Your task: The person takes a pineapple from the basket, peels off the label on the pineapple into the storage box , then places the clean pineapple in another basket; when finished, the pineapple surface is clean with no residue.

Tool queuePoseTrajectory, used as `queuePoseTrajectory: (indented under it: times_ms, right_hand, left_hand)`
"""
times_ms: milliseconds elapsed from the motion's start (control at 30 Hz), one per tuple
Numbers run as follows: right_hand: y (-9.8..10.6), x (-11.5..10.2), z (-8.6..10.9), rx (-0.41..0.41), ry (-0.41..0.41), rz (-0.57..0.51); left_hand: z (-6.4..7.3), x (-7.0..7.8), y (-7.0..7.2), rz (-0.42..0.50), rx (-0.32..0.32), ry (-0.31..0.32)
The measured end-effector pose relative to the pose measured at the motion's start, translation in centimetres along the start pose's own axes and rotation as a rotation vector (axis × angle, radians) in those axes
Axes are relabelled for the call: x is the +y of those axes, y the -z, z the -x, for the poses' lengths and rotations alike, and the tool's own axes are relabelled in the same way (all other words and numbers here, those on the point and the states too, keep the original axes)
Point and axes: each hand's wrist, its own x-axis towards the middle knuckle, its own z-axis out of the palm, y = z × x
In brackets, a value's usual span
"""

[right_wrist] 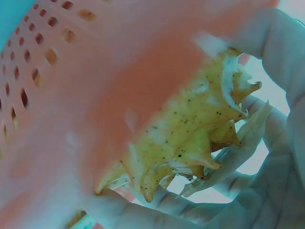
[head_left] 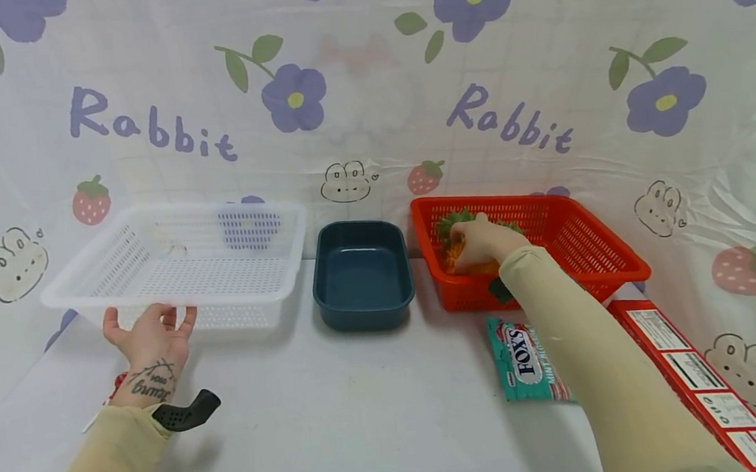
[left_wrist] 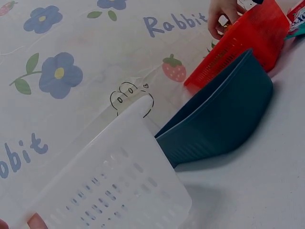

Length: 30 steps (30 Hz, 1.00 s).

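My left hand (head_left: 152,338) grips the front rim of the white basket (head_left: 174,295), palm up, fingertips right at the rim. Only a fingertip or two shows over this basket in the left wrist view. Reaching into the red basket (head_left: 613,269), my right hand (head_left: 487,243) holds a spiky yellow-orange fruit (right_wrist: 190,119) with green leaves. The right wrist view shows fingers and thumb curled round the fruit, its yellow skin dotted with dark specks. Part of the fruit is hidden behind the basket wall there. More green leaves (head_left: 511,226) show beside the hand.
Between the two baskets stands a dark teal tub (head_left: 366,316). A teal Fox's candy packet (head_left: 524,362) lies in front of the red basket, partly under the right forearm. Along the right edge lies a long red-and-white box (head_left: 702,387). A printed curtain (head_left: 364,80) hangs behind.
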Motion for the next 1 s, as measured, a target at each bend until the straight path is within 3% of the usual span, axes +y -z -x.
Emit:
queuePoseTrajectory:
  times_ms: [233,533,767,1000]
  right_hand:
    - [1.8,0.0,1.1,0.021,0.018,-0.046]
    - [4.1,-0.3,2.2,0.045,0.09,-0.027]
    - [5.3,-1.9,3.9,0.059,0.137,-0.01]
    - [5.7,-4.2,5.6,0.068,0.261,0.045]
  left_hand:
    - [0.2,-0.1,0.0,-0.02,-0.019,-0.015]
    - [0.3,-0.3,-0.1,-0.051,0.004,-0.033]
    - [0.2,-0.4,-0.2,-0.047,0.0,-0.033]
    - [0.2,-0.3,-0.3,-0.033,0.009,-0.027]
